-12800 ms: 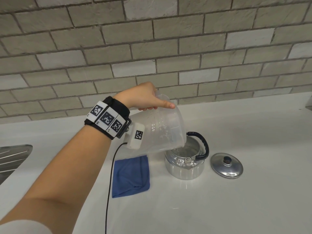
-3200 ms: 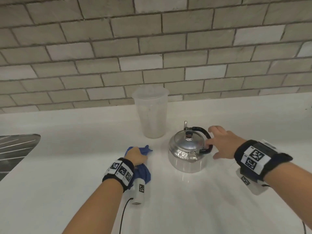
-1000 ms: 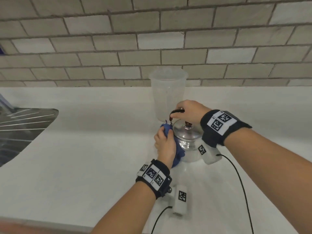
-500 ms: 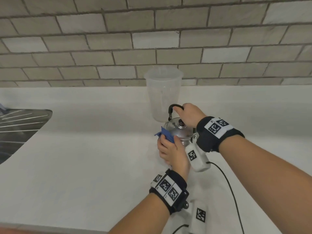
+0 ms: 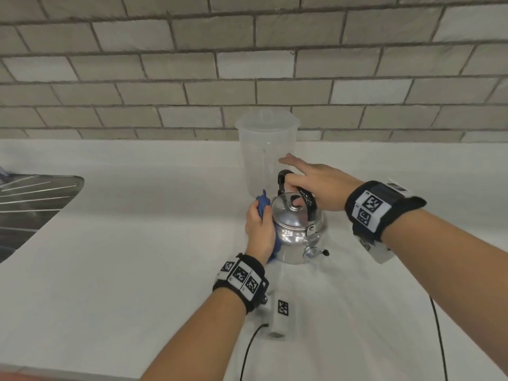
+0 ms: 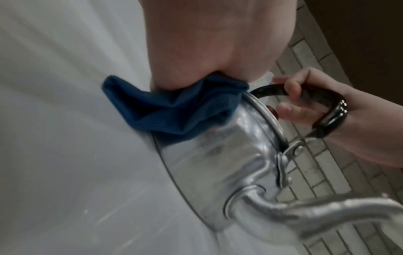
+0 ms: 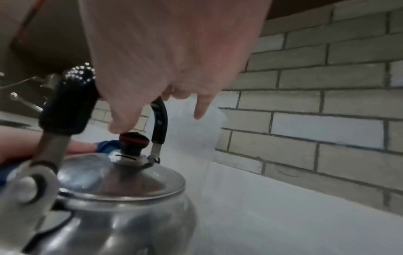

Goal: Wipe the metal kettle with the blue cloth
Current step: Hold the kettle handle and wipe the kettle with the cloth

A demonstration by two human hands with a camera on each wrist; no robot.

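The shiny metal kettle (image 5: 298, 232) stands on the white counter (image 5: 123, 257) with its lid on and its spout (image 5: 312, 251) pointing toward me. My left hand (image 5: 259, 224) holds the bunched blue cloth (image 5: 262, 203) and presses it against the kettle's left side. In the left wrist view the cloth (image 6: 174, 110) is wedged between my palm and the kettle wall (image 6: 218, 155). My right hand (image 5: 302, 182) grips the black handle (image 5: 309, 200) from above, thumb under it and one finger stretched out straight. In the right wrist view the thumb sits just above the lid knob (image 7: 133, 141).
A clear plastic jug (image 5: 268, 149) stands right behind the kettle, close to my right fingers. A brick wall (image 5: 247, 64) closes off the back. A steel sink drainboard (image 5: 33, 199) lies at the far left. Two black cables (image 5: 247, 353) trail off my wrists over the near counter.
The kettle has turned, so its spout now faces me. My left hand with the cloth has slid round to the kettle's left side. My right hand stays on the handle, one finger now straight.
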